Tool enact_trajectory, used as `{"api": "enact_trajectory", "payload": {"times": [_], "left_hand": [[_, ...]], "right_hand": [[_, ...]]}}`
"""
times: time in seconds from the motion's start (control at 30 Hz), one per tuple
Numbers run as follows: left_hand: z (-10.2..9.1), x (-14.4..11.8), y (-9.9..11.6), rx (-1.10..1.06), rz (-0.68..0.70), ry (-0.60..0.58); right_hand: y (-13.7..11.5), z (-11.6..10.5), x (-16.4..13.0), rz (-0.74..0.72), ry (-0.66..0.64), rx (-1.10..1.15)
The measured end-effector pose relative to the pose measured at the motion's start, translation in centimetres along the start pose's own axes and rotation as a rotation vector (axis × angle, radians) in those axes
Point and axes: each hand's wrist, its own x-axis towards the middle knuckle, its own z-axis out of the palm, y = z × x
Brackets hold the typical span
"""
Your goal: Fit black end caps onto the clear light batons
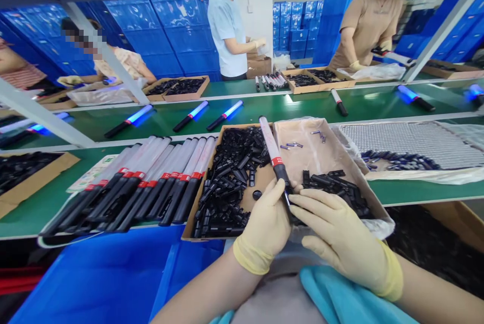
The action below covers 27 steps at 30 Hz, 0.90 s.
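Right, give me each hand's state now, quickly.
Left hand: closed, holding the baton by its black handle.
Right hand: open, fingers nearly straight, touching that handle.

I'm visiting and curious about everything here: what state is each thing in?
Held stick: unlit, tilted
Left hand: gripping held stick
Right hand: fingers extended, touching held stick
Sticks lying at left: unlit
Belt sticks: most glowing blue
Front cardboard boxes: open, holding black parts
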Motion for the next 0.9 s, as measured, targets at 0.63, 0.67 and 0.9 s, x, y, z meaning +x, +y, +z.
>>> {"api": "enact_trajectory", "payload": {"times": [0.63,0.67,0.9], "left_hand": [[-0.7,0.4,-0.6,0.167,-0.03,0.001],[-0.7,0.3,-0.6,0.169,-0.037,-0.007],[-0.1,1.1,-1.5,0.188,-0.046,-0.058]], "right_hand": [[24.2,-3.6,-5.6,1.133,-0.723,-0.318],[23.2,-4.3,-5.4,1.132,-0.696,-0.333],[8.0,-5.0,-2.7,0.596,-0.111,0.255]]}}
